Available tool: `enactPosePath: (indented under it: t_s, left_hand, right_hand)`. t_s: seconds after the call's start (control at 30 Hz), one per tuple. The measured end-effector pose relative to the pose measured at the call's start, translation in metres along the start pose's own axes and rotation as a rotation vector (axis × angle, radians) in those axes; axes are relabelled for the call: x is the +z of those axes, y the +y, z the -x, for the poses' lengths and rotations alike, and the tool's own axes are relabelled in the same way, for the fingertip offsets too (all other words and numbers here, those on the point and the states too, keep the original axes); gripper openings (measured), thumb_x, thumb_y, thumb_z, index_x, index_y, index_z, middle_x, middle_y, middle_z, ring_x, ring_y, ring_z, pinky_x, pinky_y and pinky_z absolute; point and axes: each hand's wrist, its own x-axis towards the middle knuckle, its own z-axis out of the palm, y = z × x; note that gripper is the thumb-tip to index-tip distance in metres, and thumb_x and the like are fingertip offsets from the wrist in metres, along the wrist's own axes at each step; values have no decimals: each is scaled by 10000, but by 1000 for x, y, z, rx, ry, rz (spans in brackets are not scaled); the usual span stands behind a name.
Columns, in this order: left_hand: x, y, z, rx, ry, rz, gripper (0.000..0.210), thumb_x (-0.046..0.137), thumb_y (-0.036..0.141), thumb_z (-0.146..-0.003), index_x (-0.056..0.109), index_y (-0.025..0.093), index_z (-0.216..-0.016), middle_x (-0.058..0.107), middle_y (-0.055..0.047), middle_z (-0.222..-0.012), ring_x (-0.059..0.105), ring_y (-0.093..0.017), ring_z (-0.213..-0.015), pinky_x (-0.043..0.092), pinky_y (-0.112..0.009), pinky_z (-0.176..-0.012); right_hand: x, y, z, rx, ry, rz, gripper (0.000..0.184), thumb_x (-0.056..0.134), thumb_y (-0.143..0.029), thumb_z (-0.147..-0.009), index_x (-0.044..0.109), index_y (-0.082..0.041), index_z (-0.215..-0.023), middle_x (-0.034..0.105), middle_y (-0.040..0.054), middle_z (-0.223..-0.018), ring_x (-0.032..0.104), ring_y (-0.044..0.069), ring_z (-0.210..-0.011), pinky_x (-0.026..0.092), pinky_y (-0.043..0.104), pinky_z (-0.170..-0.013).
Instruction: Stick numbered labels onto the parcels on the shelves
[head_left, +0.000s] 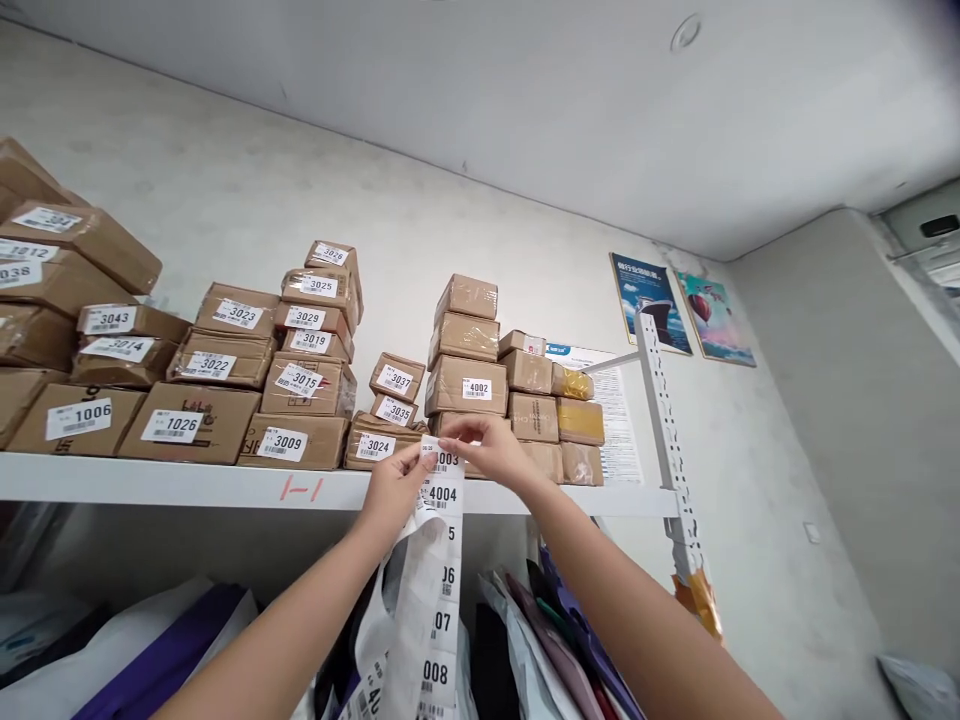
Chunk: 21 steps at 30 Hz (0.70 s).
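A long strip of white number labels (442, 520) hangs down in front of the shelf, printed with 4004 and further numbers below it. My left hand (397, 490) pinches the strip's upper left edge. Fingers of my right hand (491, 450) are closed on the top label, whose number ends in 003. Lower down, the strip curls and folds over itself. Just behind my hands stands a stack of brown cardboard boxes (465, 335); one carries the label 4002 (477, 389). Left of it, smaller boxes bear the labels 3037 (396, 380), 3035 and 3024.
Many labelled boxes (300, 380) line the white shelf (187, 482) to the left. Unlabelled-looking boxes (534, 417) sit at the right, near the perforated upright (664, 400). Bagged parcels (555, 640) fill the level below. Posters (651, 300) hang on the wall.
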Motion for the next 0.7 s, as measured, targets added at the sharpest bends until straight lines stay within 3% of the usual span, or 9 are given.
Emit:
enactPosePath:
  t_s: [0.13, 0.23, 0.4, 0.57, 0.7]
  left_hand:
    - [14, 1, -6, 60, 128, -92, 441, 642, 602, -630, 558, 171, -588, 446, 59, -491, 366, -98, -508, 286, -215, -495]
    - [21, 3, -10, 80, 167, -107, 470, 607, 615, -665, 489, 181, -530, 409, 64, -465, 339, -91, -493, 247, -215, -472]
    - [29, 15, -17, 22, 45, 57, 455, 749, 521, -503, 647, 147, -741, 582, 24, -609, 471, -113, -566, 350, -219, -542]
    - [35, 18, -25, 24, 152, 13, 458, 703, 582, -551, 511, 168, -506, 422, 64, -453, 336, -75, -468, 254, -210, -461]
    - [36, 19, -31, 40, 142, 33, 445, 729, 572, -536, 545, 167, -551, 475, 54, -494, 396, -87, -501, 294, -204, -475]
  right_hand:
    - [7, 2, 11, 175, 64, -301, 232, 767, -372, -576, 680, -177, -666, 635, -4, -587, 528, 108, -531, 406, 230, -483]
    - [3, 2, 10, 259, 64, -462, 303, 802, -403, -500, 683, -168, -651, 644, 6, -586, 547, 115, -537, 448, 254, -515]
    - [-2, 0, 10, 199, 212, -452, 270, 799, -375, -510, 679, -175, -647, 678, 19, -645, 588, 138, -604, 477, 268, -582]
    - [1, 6, 9, 126, 273, -424, 318, 769, -414, -545, 693, -179, -745, 687, 32, -660, 606, 170, -609, 489, 288, -555]
    - [8, 13, 1, -3, 413, -256, 249, 669, -411, -669, 695, -184, -768, 704, 57, -743, 623, 191, -665, 510, 309, -589]
